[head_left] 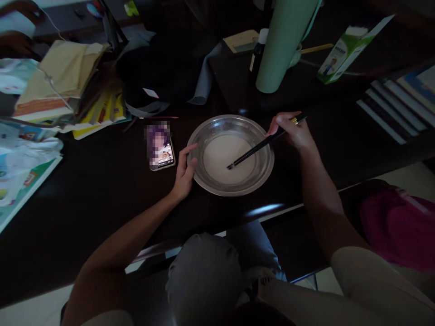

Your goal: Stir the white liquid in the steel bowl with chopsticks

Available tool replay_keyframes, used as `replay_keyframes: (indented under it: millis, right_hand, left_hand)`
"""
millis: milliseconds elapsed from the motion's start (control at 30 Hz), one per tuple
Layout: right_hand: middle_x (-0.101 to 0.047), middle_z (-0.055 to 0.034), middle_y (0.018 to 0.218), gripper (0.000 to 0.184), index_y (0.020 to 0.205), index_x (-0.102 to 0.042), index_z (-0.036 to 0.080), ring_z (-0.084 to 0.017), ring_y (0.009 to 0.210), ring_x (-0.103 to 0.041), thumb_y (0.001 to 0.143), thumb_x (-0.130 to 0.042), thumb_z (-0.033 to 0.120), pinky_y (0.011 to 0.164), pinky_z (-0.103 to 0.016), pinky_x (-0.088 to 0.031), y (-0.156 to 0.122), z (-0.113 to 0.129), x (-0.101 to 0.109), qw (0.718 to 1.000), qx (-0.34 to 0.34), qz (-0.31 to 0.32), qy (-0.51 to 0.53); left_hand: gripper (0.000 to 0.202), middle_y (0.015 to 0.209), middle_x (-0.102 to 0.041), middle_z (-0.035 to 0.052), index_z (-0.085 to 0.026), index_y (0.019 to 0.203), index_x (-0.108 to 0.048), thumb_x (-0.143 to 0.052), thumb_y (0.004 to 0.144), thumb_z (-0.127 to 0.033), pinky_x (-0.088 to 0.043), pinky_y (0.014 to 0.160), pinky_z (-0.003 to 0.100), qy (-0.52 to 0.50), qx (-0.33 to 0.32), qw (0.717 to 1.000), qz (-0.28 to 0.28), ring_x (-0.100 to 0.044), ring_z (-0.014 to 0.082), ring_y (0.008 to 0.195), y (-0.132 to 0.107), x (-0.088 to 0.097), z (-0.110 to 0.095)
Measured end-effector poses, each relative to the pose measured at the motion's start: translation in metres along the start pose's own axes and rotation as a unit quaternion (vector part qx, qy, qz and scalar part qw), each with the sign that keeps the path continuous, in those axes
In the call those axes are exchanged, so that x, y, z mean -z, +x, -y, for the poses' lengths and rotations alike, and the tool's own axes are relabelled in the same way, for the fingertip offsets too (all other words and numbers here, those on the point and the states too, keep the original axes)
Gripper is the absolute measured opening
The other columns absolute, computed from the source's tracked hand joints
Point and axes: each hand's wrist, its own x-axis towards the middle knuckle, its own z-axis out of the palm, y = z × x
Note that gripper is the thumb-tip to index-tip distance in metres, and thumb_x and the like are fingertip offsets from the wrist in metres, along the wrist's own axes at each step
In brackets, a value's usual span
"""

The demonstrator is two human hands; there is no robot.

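Note:
A shiny metal bowl (264, 174) holding a pale, milky liquid sits on the dark table (102, 190) in front of me. My left hand (184, 170) rests against the bowl's left rim, thumb and fingers curved around the edge. My right hand (291, 130) is closed on a pair of dark chopsticks (258, 148) with gold bands near the top. Their tips reach down into the liquid near the middle of the bowl.
A lit phone (160, 146) lies just left of the bowl. A tall green cylinder (282, 45) and a dark bottle (258, 52) stand behind it. Stacked books and papers (64, 86) fill the left. A green-white carton (346, 52) and books (401, 104) lie right.

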Motion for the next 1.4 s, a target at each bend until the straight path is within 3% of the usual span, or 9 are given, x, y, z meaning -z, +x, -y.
replay_keyframes:
  millis: [133,333,500,700,900,1100,1300,1400]
  right_hand:
    - [-0.068,-0.0017,0.062,0.042,0.066,-0.075,0.024,-0.017,0.064,-0.068,0.078,-0.070,0.064,0.069,-0.035,-0.056,0.0004,0.0019,-0.0022,0.999,-0.013,0.050,-0.014]
    - [-0.067,-0.0022,0.060,0.043,0.061,-0.072,0.024,-0.016,0.059,-0.066,0.086,-0.066,0.058,0.064,-0.034,-0.053,0.0012,-0.0022,0.0009,1.000,0.001,-0.020,-0.005]
    - [-0.070,-0.0013,0.062,0.041,0.065,-0.073,0.024,-0.016,0.061,-0.067,0.085,-0.066,0.059,0.063,-0.033,-0.052,0.0002,-0.0028,0.0000,0.999,-0.006,0.038,-0.024]
    - [-0.068,-0.0022,0.060,0.045,0.061,-0.069,0.024,-0.019,0.063,-0.068,0.083,-0.066,0.064,0.066,-0.037,-0.055,0.0015,-0.0029,0.0011,0.999,-0.005,-0.024,-0.034]
    - [-0.069,-0.0018,0.063,0.044,0.065,-0.072,0.024,-0.018,0.065,-0.069,0.081,-0.067,0.065,0.067,-0.035,-0.055,0.0001,-0.0028,-0.0001,0.999,-0.016,0.039,-0.032]
    - [-0.067,-0.0021,0.061,0.045,0.060,-0.069,0.024,-0.018,0.061,-0.067,0.084,-0.065,0.062,0.063,-0.036,-0.053,0.0013,-0.0054,0.0033,0.999,-0.001,-0.027,-0.018]
    - [-0.069,-0.0015,0.063,0.040,0.066,-0.074,0.026,-0.018,0.065,-0.068,0.083,-0.067,0.061,0.070,-0.036,-0.056,-0.0001,0.0002,-0.0017,0.998,-0.013,0.051,-0.027]
    - [-0.069,-0.0016,0.064,0.039,0.066,-0.073,0.026,-0.018,0.065,-0.068,0.083,-0.067,0.060,0.070,-0.036,-0.055,0.0009,-0.0013,-0.0016,1.000,0.001,0.010,-0.027]
  left_hand:
    - [0.043,0.132,-0.057,0.0052,-0.031,0.133,-0.057,-0.056,0.096,-0.054,-0.043,0.111,0.043,-0.006,-0.001,1.000,0.000,-0.055,0.0234,0.122,-0.0003,0.0000,0.0013]
    - [0.044,0.135,-0.056,0.0056,-0.031,0.133,-0.056,-0.055,0.096,-0.054,-0.039,0.115,0.045,-0.006,0.001,1.000,0.002,-0.053,0.0247,0.126,-0.0002,-0.0003,0.0016]
    - [0.044,0.133,-0.055,0.0048,-0.032,0.133,-0.056,-0.055,0.096,-0.055,-0.039,0.114,0.045,-0.006,0.003,1.000,0.006,-0.053,0.0244,0.125,-0.0001,-0.0003,0.0020]
    - [0.044,0.135,-0.054,0.0052,-0.032,0.134,-0.055,-0.055,0.096,-0.054,-0.037,0.116,0.046,-0.010,0.009,1.000,0.005,-0.051,0.0249,0.128,-0.0005,-0.0003,0.0025]
    - [0.044,0.134,-0.054,0.0052,-0.032,0.133,-0.056,-0.055,0.096,-0.054,-0.036,0.117,0.045,-0.009,0.001,1.000,0.005,-0.051,0.0245,0.128,-0.0001,-0.0004,0.0002]
    - [0.044,0.136,-0.055,0.0052,-0.032,0.134,-0.055,-0.055,0.096,-0.053,-0.038,0.116,0.045,-0.021,0.011,1.000,0.006,-0.052,0.0245,0.127,-0.0010,-0.0005,0.0027]
    - [0.043,0.135,-0.055,0.0051,-0.032,0.133,-0.055,-0.055,0.096,-0.054,-0.038,0.116,0.046,-0.010,0.012,1.000,0.005,-0.052,0.0247,0.128,-0.0010,-0.0008,0.0009]
    - [0.043,0.136,-0.055,0.0056,-0.032,0.133,-0.055,-0.054,0.096,-0.055,-0.039,0.115,0.046,-0.007,0.008,1.000,0.001,-0.053,0.0250,0.128,-0.0006,-0.0010,-0.0007]
